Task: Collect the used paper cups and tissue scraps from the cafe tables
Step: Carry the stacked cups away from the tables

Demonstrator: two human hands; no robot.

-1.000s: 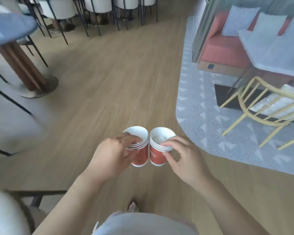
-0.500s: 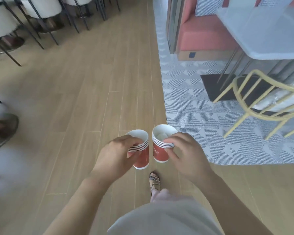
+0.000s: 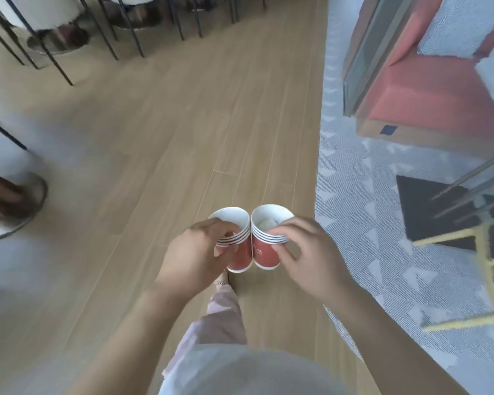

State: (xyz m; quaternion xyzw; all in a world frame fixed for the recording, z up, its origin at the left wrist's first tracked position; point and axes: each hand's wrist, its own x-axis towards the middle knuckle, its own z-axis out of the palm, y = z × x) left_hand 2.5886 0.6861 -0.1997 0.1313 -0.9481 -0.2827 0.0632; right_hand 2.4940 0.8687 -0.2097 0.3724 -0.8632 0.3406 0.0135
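looking down at wood floor [image 3: 169, 138] just left of the grey patterned rug [image 3: 368, 252]. holding two lots of nested red paper cups, white inside, several rims showing on each. gripping the left cup stack [image 3: 240, 256] w/ the left hand [image 3: 194, 252], thumb + fingers curled round the rims from the near side. pinching the right cup stack [image 3: 264, 252] w/ the right hand [image 3: 303, 252], fingertips hooked over the rim, thumb on the red wall. holding both stacks roughly upright, mouths tipped away, side walls touching each other at rim level. hands close together, each clamped on its own stack; can't tell if they touch each other. carrying both stacks in the air over bare floor, just left of the rug's left edge, not over the rug itself. seeing a white tissue scrap [image 3: 267, 223] crumpled inside the top cup of the right cup stack.

seeing one foot [image 3: 221, 279] + a pale trouser leg [image 3: 223, 309] under the cups, also just left of the rug. seeing a coral sofa [image 3: 425, 89] at the rug's far side and a yellow chair [image 3: 482, 269] on its right part, blurred. seeing a round metal table base [image 3: 17, 212] well left of the rug, blurred, and black-legged chairs [image 3: 54, 12] w/ white seats far off to its upper left.
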